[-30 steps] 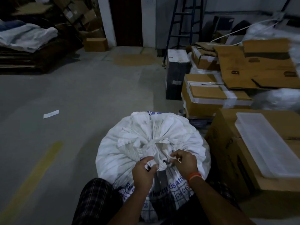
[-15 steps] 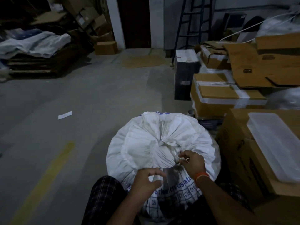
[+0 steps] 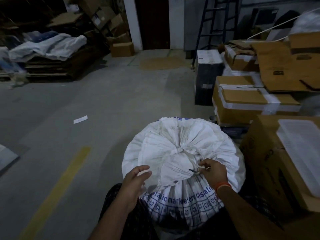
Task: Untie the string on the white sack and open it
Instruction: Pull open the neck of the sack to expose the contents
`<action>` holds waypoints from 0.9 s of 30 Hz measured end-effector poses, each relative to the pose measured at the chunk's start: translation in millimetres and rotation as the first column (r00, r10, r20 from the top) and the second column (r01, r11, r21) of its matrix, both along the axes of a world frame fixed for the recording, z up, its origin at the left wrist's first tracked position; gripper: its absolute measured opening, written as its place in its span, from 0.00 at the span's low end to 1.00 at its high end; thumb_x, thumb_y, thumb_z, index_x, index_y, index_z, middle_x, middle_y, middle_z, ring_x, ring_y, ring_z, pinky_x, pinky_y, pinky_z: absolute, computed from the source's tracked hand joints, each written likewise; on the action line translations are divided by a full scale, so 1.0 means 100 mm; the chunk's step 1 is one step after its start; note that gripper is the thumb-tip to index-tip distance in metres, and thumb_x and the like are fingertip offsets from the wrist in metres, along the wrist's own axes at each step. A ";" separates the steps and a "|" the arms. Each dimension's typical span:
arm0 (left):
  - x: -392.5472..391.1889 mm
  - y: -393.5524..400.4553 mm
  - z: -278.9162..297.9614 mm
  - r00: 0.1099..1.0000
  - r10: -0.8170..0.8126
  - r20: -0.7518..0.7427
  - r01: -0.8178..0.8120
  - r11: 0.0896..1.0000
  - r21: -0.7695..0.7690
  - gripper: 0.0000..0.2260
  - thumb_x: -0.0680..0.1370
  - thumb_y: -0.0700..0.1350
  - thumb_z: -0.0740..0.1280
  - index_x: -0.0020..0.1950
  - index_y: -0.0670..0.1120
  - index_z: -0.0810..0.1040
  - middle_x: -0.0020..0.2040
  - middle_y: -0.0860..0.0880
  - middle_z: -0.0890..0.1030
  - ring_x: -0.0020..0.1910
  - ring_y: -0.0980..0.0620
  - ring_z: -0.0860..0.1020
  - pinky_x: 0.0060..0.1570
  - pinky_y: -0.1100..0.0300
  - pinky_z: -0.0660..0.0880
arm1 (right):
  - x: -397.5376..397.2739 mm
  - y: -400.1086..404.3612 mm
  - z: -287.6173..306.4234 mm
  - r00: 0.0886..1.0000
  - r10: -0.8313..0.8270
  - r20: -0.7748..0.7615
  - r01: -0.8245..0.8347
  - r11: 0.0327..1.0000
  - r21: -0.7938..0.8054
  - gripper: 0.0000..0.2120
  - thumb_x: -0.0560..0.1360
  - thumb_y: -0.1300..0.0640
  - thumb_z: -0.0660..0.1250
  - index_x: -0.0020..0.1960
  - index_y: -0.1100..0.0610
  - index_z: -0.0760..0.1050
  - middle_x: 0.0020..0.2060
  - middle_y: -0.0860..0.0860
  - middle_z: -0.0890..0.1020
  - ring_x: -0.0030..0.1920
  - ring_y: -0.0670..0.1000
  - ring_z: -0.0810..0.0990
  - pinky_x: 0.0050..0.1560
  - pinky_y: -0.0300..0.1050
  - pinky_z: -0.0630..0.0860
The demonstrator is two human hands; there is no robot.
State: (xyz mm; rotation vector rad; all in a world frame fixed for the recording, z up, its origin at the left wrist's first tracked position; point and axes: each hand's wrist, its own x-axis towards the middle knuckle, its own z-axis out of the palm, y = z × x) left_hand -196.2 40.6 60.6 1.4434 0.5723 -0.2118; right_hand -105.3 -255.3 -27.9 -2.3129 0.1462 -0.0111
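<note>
Still tied, the one white sack [image 3: 181, 153] stands on the floor [image 3: 86, 101] before the person, its gathered neck bound by a string [image 3: 194, 168] too thin and dim to trace. One right hand [image 3: 213, 172] pinches it; one left hand [image 3: 136, 178] hovers spread at the sack's near left side. Three cardboard boxes [image 3: 242, 101] sit right, one cut off.

The string [image 3: 195, 171] is mostly hidden among sack [image 3: 173, 153] folds; printed lettering [image 3: 181, 199] partly unreadable.

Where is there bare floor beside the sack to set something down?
Left of the white sack: bare concrete between the yellow line and the paper slip. Right is crowded: cardboard boxes stand close against the sack.
</note>
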 end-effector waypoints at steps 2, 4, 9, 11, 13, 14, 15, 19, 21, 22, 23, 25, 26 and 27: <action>0.15 0.00 -0.07 0.999 0.037 -0.013 -0.037 0.999 0.014 0.07 0.79 0.42 0.73 0.57 0.47 0.84 0.53 0.53 0.82 0.49 0.56 0.78 0.43 0.59 0.74 | -0.01 -0.01 0.01 1.000 -0.007 0.005 0.007 1.000 0.001 0.13 0.68 0.65 0.77 0.41 0.47 0.81 0.36 0.46 0.83 0.39 0.47 0.82 0.39 0.16 0.67; 0.30 0.02 -0.22 0.997 0.061 -0.039 -0.060 0.997 0.045 0.07 0.79 0.41 0.73 0.57 0.47 0.84 0.53 0.50 0.84 0.49 0.53 0.80 0.43 0.58 0.74 | -0.02 -0.02 0.03 1.000 -0.010 -0.003 0.010 1.000 0.005 0.13 0.69 0.65 0.77 0.41 0.48 0.81 0.36 0.46 0.83 0.39 0.47 0.82 0.39 0.16 0.67; 0.58 0.07 -0.65 0.990 0.091 -0.109 -0.076 0.989 0.129 0.10 0.76 0.39 0.75 0.57 0.45 0.86 0.54 0.39 0.86 0.54 0.38 0.85 0.56 0.48 0.82 | -0.04 -0.04 0.04 1.000 -0.001 0.007 0.001 1.000 0.025 0.12 0.69 0.65 0.77 0.42 0.49 0.82 0.39 0.47 0.86 0.38 0.45 0.82 0.39 0.16 0.68; 0.63 0.06 -0.76 0.986 0.119 -0.118 -0.092 0.973 0.212 0.11 0.75 0.41 0.77 0.56 0.46 0.87 0.51 0.42 0.87 0.50 0.41 0.86 0.56 0.46 0.84 | -0.05 -0.05 0.04 1.000 -0.005 0.009 0.005 0.999 0.035 0.09 0.69 0.65 0.77 0.43 0.52 0.84 0.42 0.48 0.87 0.39 0.46 0.83 0.40 0.16 0.69; 0.65 0.05 -0.81 0.982 0.150 -0.113 -0.117 0.959 0.259 0.08 0.75 0.40 0.76 0.53 0.47 0.88 0.49 0.43 0.87 0.47 0.42 0.86 0.54 0.47 0.85 | -0.05 -0.06 0.05 1.000 -0.001 0.000 0.001 0.999 0.041 0.08 0.69 0.66 0.77 0.45 0.55 0.85 0.43 0.48 0.86 0.40 0.46 0.83 0.40 0.16 0.68; 0.66 0.05 -0.83 0.982 0.154 -0.112 -0.123 0.962 0.244 0.07 0.76 0.38 0.75 0.52 0.47 0.88 0.49 0.43 0.87 0.45 0.42 0.85 0.51 0.50 0.84 | -0.06 -0.06 0.06 1.000 -0.001 -0.002 0.001 0.999 0.047 0.08 0.70 0.66 0.77 0.46 0.56 0.85 0.43 0.47 0.86 0.41 0.46 0.83 0.40 0.16 0.68; 0.65 0.05 -0.84 0.983 0.149 -0.108 -0.124 0.969 0.215 0.08 0.78 0.35 0.73 0.53 0.44 0.87 0.49 0.42 0.86 0.43 0.44 0.84 0.46 0.53 0.83 | -0.06 -0.07 0.06 1.000 -0.003 -0.001 0.003 0.998 0.055 0.08 0.70 0.67 0.76 0.46 0.56 0.85 0.43 0.48 0.85 0.42 0.47 0.83 0.40 0.15 0.68; 0.63 0.04 -0.82 0.982 0.186 -0.028 -0.178 0.967 0.184 0.08 0.79 0.32 0.71 0.51 0.42 0.87 0.48 0.39 0.86 0.41 0.47 0.81 0.38 0.61 0.77 | -0.08 -0.05 0.09 1.000 0.004 0.016 -0.006 0.996 0.092 0.09 0.71 0.67 0.75 0.47 0.55 0.85 0.43 0.50 0.87 0.43 0.48 0.84 0.42 0.19 0.72; 0.62 0.05 -0.86 0.978 0.206 0.033 -0.209 0.953 0.220 0.08 0.77 0.33 0.72 0.48 0.46 0.88 0.48 0.43 0.87 0.47 0.47 0.84 0.42 0.62 0.78 | -0.12 -0.05 0.14 0.997 0.028 0.071 -0.034 0.996 0.080 0.11 0.71 0.68 0.74 0.43 0.51 0.85 0.43 0.49 0.86 0.43 0.44 0.83 0.46 0.26 0.76; 0.62 0.05 -0.87 0.978 0.207 0.037 -0.210 0.947 0.244 0.09 0.77 0.34 0.73 0.46 0.48 0.88 0.48 0.45 0.87 0.49 0.47 0.84 0.44 0.61 0.78 | -0.14 -0.05 0.17 0.993 0.040 0.112 -0.048 0.996 0.070 0.15 0.71 0.69 0.73 0.40 0.48 0.83 0.42 0.48 0.84 0.42 0.41 0.82 0.46 0.31 0.78; 0.62 0.05 -0.89 0.977 0.209 0.041 -0.212 0.941 0.263 0.10 0.76 0.35 0.74 0.45 0.50 0.89 0.47 0.47 0.88 0.48 0.47 0.85 0.45 0.60 0.79 | -0.14 -0.06 0.18 0.988 0.049 0.149 -0.060 0.996 0.069 0.20 0.69 0.71 0.72 0.36 0.44 0.80 0.42 0.47 0.83 0.43 0.40 0.81 0.46 0.32 0.78; 0.62 0.06 -0.90 0.976 0.216 0.040 -0.218 0.934 0.284 0.09 0.76 0.36 0.74 0.45 0.51 0.89 0.44 0.49 0.88 0.46 0.47 0.85 0.45 0.58 0.81 | -0.15 -0.11 0.23 0.985 0.009 0.174 -0.027 0.995 0.100 0.23 0.67 0.74 0.71 0.32 0.44 0.78 0.41 0.50 0.81 0.45 0.42 0.81 0.43 0.30 0.77; 0.63 0.07 -0.90 0.975 0.217 0.040 -0.220 0.932 0.287 0.09 0.75 0.36 0.74 0.46 0.51 0.89 0.43 0.49 0.88 0.45 0.46 0.85 0.45 0.58 0.81 | -0.16 -0.13 0.29 0.984 -0.036 0.176 0.013 0.991 0.131 0.21 0.67 0.76 0.70 0.32 0.49 0.79 0.42 0.53 0.81 0.46 0.45 0.81 0.42 0.28 0.76; 0.64 0.07 -0.90 0.975 0.220 0.043 -0.223 0.933 0.283 0.09 0.75 0.36 0.74 0.47 0.50 0.89 0.42 0.49 0.87 0.44 0.46 0.85 0.44 0.58 0.81 | -0.15 -0.16 0.34 0.977 -0.089 0.195 0.058 0.985 0.163 0.18 0.67 0.76 0.69 0.33 0.53 0.79 0.42 0.55 0.81 0.46 0.51 0.81 0.41 0.26 0.75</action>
